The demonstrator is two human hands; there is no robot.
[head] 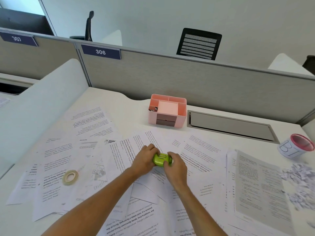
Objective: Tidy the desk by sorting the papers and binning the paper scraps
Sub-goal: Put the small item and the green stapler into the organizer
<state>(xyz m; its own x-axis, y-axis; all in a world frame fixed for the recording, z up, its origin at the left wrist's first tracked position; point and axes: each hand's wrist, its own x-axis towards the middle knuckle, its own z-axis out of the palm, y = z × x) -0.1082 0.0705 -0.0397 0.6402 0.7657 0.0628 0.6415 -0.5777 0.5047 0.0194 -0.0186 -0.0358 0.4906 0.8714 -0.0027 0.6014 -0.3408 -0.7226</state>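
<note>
Left hand (146, 159) and right hand (175, 165) both grip a green stapler (162, 160), or so it appears, over the printed sheets (56, 160) at mid-desk. By this view, sorting has hardly begun: sheets lie fanned across the desk (129, 106), and paper scraps (300, 183) are heaped at its right edge, just beside the pink-rimmed cup (296, 147), probably the bin. A tape roll (70, 177) weighs down the left sheets; a pink organiser (167, 110) stands near the back edge.
</note>
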